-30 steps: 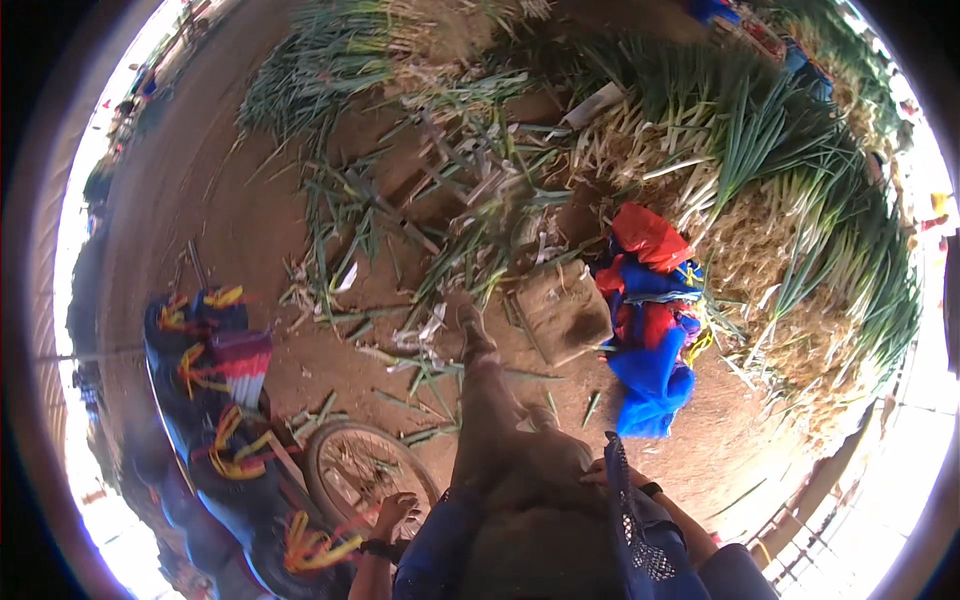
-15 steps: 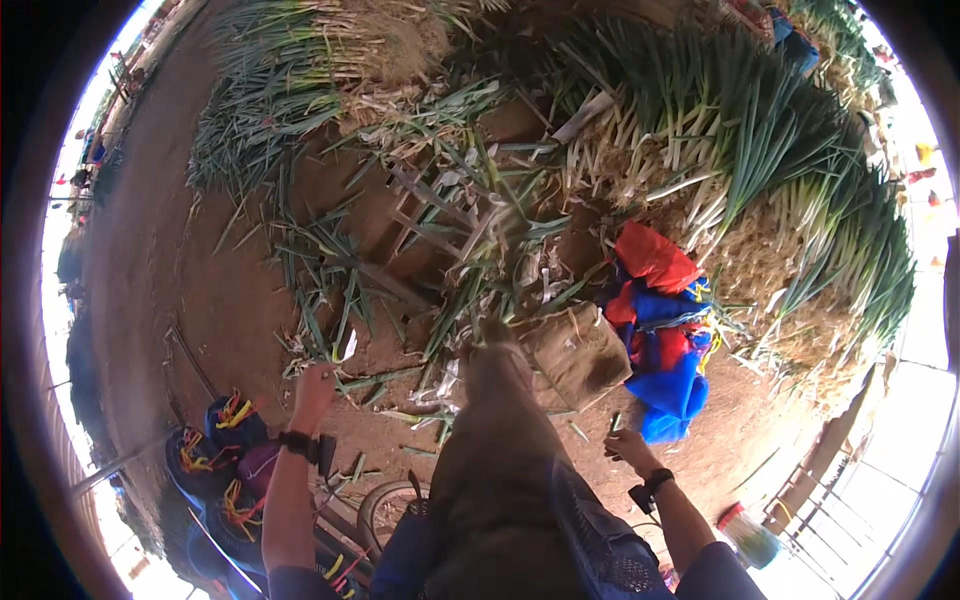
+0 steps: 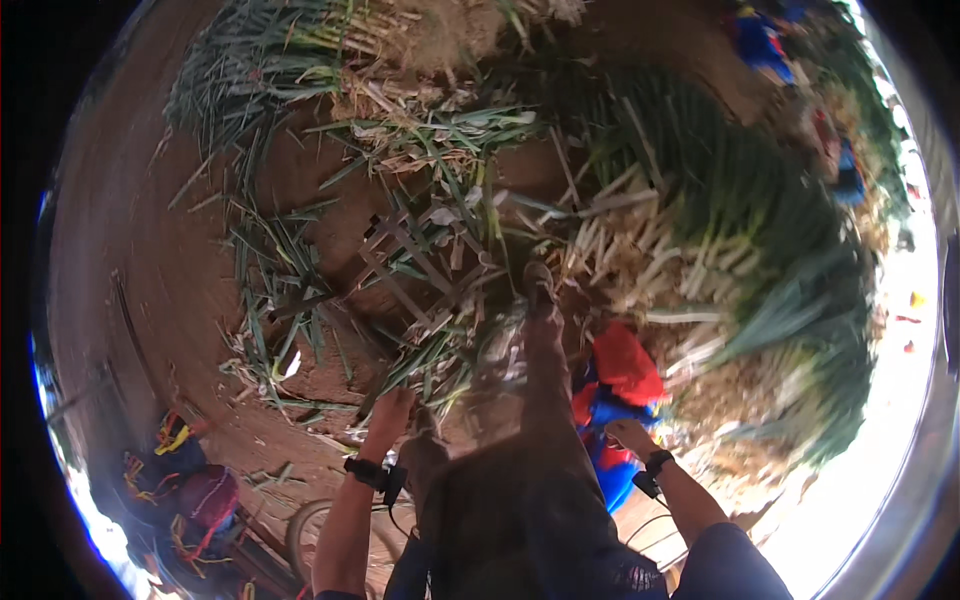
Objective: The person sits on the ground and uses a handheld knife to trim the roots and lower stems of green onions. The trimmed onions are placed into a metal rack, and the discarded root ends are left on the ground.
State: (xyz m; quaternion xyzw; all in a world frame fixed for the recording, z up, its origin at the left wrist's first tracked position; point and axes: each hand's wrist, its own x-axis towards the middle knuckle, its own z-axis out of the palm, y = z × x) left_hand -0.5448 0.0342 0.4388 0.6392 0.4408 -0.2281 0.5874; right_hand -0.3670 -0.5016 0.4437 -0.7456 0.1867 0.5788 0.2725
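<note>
My left hand (image 3: 393, 408) hangs over the dirt floor, beside cut green leaves (image 3: 325, 405). Motion smears its fingers, so I cannot tell whether they are closed. On the right, my right hand (image 3: 628, 437) has its fingers curled, and nothing shows in them. It overlaps a heap of red and blue cloth or bags (image 3: 628, 365) in the view; whether it touches them is unclear. Both wrists carry dark bands with a small device and cable. Between the hands, my leg (image 3: 548, 390) is stretched forward, its foot close to the leek-like stalks (image 3: 630, 235).
A low wooden frame (image 3: 415, 255) stands amid strewn leaves ahead. Long-leaved green onions or leeks are piled at the far left (image 3: 250, 75) and along the right (image 3: 780, 220). Dark bundles with coloured ties (image 3: 175, 455) and a wheel (image 3: 305, 535) lie at the lower left.
My view has shifted forward and turned. One leg has swung ahead to the right. My left hand is farther right and lower in the picture; my right hand now overlaps the red-blue heap.
</note>
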